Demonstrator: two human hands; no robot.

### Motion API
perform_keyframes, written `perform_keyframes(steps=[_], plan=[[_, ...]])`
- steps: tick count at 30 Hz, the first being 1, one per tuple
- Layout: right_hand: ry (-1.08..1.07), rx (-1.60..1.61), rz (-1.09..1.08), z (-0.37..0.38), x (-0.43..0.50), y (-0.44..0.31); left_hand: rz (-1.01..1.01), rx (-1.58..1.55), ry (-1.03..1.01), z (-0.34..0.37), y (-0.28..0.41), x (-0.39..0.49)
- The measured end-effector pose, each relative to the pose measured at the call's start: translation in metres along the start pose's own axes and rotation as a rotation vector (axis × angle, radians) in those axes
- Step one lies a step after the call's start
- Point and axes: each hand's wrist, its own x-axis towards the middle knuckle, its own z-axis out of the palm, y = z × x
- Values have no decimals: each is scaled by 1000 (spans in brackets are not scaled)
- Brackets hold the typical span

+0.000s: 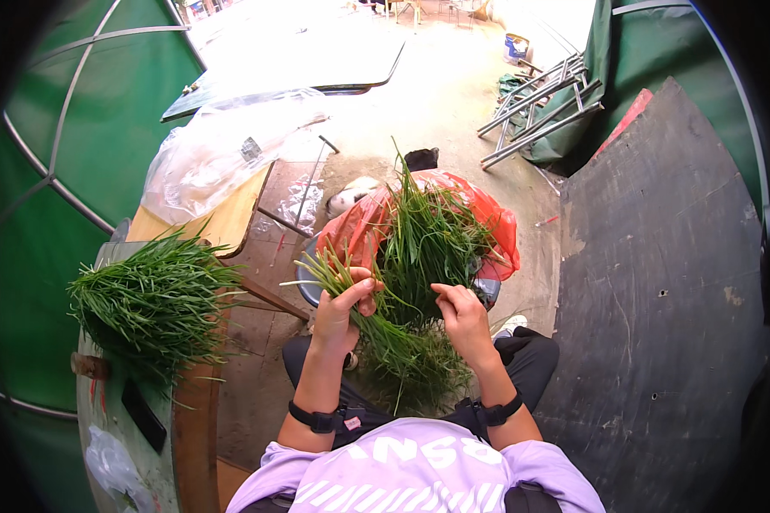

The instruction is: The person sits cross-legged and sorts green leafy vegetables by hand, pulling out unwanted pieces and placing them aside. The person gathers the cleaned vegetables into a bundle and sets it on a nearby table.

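My left hand (346,308) grips a small bunch of garlic chives (385,340), pale stem ends pointing up and left, leaves hanging between my knees. Just right of it is my right hand (463,314), fingers curled inward; whether a thin stem is pinched there I cannot tell. Beyond both hands, a heap of loose garlic chives (430,243) spills from a red plastic bag (504,224). The bag rests on a grey-blue container (309,292), mostly covered. On the side table at left lies a thick pile of garlic chives (157,301), leaves fanned out.
The side table (196,442) carries a dark phone-like slab (144,415) and a plastic bag (117,465). A large dark board (654,288) leans along my right. Metal-legged frames (539,109) lie farther off. A white-and-dark animal (353,195) seems to lie behind the red bag.
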Motion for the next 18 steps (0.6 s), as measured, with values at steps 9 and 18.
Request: perform_keyframes(steps=[9,18], plan=[[-50,324,-98,5,25,-57,33,166,-17,9,-13,-8],[36,306,-1,3,-8,-26,28,154,-1,4,-15,-8]])
